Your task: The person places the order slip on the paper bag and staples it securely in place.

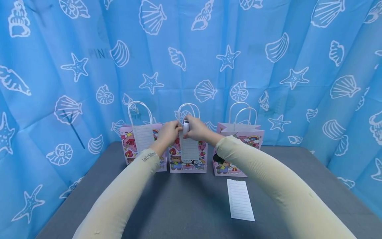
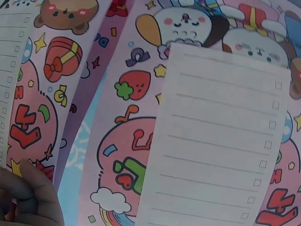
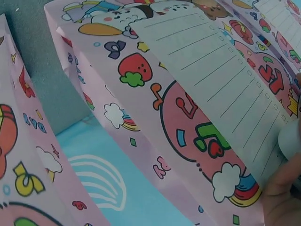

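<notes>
A pink cartoon-printed paper bag (image 1: 174, 166) with white handles stands in the middle. A lined paper slip (image 1: 189, 151) with small checkboxes hangs over its front, its top end at the bag's upper edge. My right hand (image 1: 197, 128) grips a small white stapler (image 1: 186, 126) at that edge; in the right wrist view, only the rounded white end of it shows. From the left, my left hand (image 1: 168, 133) pinches the top of the slip against the bag, its fingertips close to the stapler. Curled fingers (image 2: 33, 200) show in the left wrist view, though their contact is hidden.
To the left stands a matching bag (image 1: 129, 146) with a lined slip (image 1: 144, 137) on its front. Another bag (image 1: 238, 132) stands at the right, partly behind my right sleeve. One loose lined slip (image 1: 240, 200) lies on the grey table (image 1: 185, 212). A blue shell-print curtain (image 1: 185, 76) hangs behind.
</notes>
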Action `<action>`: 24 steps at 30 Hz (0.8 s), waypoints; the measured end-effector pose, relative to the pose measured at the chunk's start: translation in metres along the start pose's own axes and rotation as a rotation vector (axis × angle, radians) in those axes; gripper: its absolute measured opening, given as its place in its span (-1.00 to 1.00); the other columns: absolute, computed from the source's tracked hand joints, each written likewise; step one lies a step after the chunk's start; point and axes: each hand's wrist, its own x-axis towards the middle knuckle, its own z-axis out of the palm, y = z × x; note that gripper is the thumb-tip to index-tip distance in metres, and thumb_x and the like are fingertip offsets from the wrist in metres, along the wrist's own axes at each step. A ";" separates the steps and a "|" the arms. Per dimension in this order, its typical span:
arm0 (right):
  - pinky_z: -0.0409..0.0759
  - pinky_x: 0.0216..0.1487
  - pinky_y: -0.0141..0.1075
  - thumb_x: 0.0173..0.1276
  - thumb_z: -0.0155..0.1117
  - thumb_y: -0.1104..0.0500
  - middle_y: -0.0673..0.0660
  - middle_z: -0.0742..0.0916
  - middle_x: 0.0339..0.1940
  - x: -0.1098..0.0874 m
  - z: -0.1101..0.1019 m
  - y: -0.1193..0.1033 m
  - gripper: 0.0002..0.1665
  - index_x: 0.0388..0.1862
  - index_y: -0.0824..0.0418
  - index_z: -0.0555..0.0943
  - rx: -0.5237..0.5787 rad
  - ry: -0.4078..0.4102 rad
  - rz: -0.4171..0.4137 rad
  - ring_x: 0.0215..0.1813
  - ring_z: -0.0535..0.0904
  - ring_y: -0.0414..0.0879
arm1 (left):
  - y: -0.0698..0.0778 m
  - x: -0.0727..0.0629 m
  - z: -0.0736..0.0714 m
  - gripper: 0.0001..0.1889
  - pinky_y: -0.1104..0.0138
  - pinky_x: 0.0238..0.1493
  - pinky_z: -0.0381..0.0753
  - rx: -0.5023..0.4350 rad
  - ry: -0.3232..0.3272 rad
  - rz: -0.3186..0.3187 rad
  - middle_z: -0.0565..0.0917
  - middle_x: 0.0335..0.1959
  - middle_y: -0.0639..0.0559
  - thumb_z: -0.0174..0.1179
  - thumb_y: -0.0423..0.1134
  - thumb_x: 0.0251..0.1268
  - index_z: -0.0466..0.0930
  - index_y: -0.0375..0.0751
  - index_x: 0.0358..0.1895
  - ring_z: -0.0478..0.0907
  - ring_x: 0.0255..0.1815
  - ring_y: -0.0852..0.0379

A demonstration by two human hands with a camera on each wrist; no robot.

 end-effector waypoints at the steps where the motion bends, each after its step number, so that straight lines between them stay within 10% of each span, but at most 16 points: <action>1: 0.65 -0.15 -0.17 0.12 0.46 0.39 0.32 0.63 -0.06 0.000 0.000 0.000 -0.31 0.20 0.36 0.36 0.003 -0.002 -0.002 -0.10 0.62 0.12 | 0.000 0.000 0.000 -0.78 0.25 -0.34 0.48 0.003 -0.004 0.004 0.61 -0.30 -0.07 0.04 -0.13 0.49 0.55 -0.22 -0.16 0.49 -0.39 0.05; 24: 0.65 -0.16 -0.17 0.09 0.44 0.45 0.28 0.65 -0.10 0.000 0.003 0.005 -0.41 0.09 0.29 0.41 0.062 0.017 -0.026 -0.12 0.63 0.11 | -0.002 0.006 -0.004 -0.77 0.25 -0.31 0.49 -0.013 -0.087 0.026 0.60 -0.28 -0.08 -0.03 -0.13 0.53 0.52 -0.22 -0.14 0.49 -0.35 0.05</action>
